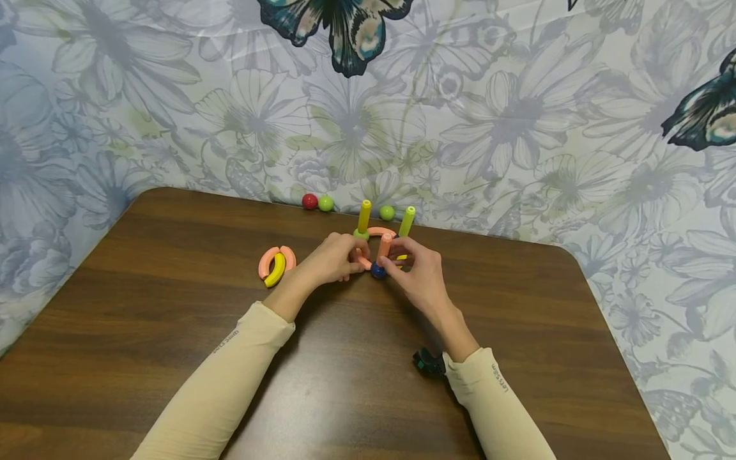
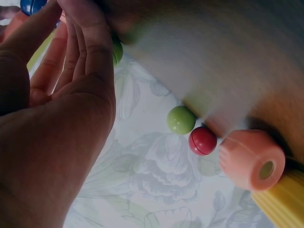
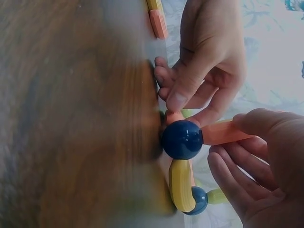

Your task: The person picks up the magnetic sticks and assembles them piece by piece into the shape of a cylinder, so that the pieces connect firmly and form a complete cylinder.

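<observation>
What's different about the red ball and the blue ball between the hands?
The blue ball is joined to a pink stick and a yellow curved piece; the red ball has no stick on it. The blue ball is between the left hand and right hand; the red ball sits beside a green ball. Both are round and shiny.

One red ball (image 1: pixel 310 202), three green balls (image 1: pixel 326 204), two blue balls (image 3: pixel 182 139), three straight sticks (image 1: pixel 365 218), four pink curved pieces (image 1: pixel 266 262) and two yellow curved pieces (image 1: pixel 276 271) can be counted.

Brown wood-grain table (image 1: pixel 115 332), pale flower-and-butterfly wall covering (image 1: pixel 517 128) behind.
</observation>
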`<act>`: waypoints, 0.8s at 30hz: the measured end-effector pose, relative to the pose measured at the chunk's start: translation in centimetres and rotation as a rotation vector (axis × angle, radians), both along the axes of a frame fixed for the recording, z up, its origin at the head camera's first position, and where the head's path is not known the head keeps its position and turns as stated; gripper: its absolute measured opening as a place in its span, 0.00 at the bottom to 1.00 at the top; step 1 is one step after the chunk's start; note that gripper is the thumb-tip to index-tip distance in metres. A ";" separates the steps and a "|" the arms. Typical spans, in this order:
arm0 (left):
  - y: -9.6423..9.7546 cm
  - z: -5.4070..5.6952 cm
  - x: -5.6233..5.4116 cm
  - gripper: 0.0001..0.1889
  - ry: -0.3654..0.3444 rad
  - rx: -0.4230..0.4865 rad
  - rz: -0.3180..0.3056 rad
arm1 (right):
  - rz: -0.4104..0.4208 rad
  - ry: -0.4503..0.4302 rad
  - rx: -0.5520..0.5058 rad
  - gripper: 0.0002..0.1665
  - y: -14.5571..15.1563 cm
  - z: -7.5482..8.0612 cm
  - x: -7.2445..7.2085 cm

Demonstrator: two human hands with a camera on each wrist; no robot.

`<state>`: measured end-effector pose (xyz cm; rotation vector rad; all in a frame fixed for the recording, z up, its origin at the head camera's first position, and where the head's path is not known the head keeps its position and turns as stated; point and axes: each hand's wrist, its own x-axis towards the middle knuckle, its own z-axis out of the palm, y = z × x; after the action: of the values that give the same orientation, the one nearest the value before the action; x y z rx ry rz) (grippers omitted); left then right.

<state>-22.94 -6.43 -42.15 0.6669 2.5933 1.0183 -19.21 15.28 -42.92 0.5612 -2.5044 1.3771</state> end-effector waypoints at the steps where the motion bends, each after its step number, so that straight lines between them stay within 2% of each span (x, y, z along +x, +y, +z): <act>1: 0.0 0.0 0.0 0.08 -0.005 0.001 0.000 | 0.005 -0.004 0.003 0.14 0.0 0.1 0.0; 8: -0.2 0.1 -0.1 0.09 -0.033 0.020 -0.001 | 0.060 -0.072 0.046 0.15 1.3 1.3 0.2; 12: -0.5 0.0 -0.2 0.10 -0.036 0.022 -0.005 | 0.051 -0.091 0.080 0.09 2.7 2.2 0.2; 16: -0.8 0.0 -0.3 0.10 -0.046 0.036 -0.025 | 0.018 -0.116 0.074 0.04 4.2 2.8 0.0; 18: -1.1 0.1 -0.3 0.09 -0.058 0.048 -0.036 | -0.012 -0.113 0.067 0.04 4.9 2.8 -0.2; 22: -1.4 0.3 -0.4 0.08 -0.082 0.060 -0.057 | -0.099 -0.088 0.097 0.04 5.8 2.1 -0.7; 24: -1.5 0.4 -0.4 0.08 -0.080 0.052 -0.068 | -0.110 -0.098 0.120 0.07 6.0 1.5 -1.0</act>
<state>-23.32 -7.90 -41.78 0.7074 2.4664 1.0724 -20.18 21.28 -41.41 0.3799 -2.6659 1.2510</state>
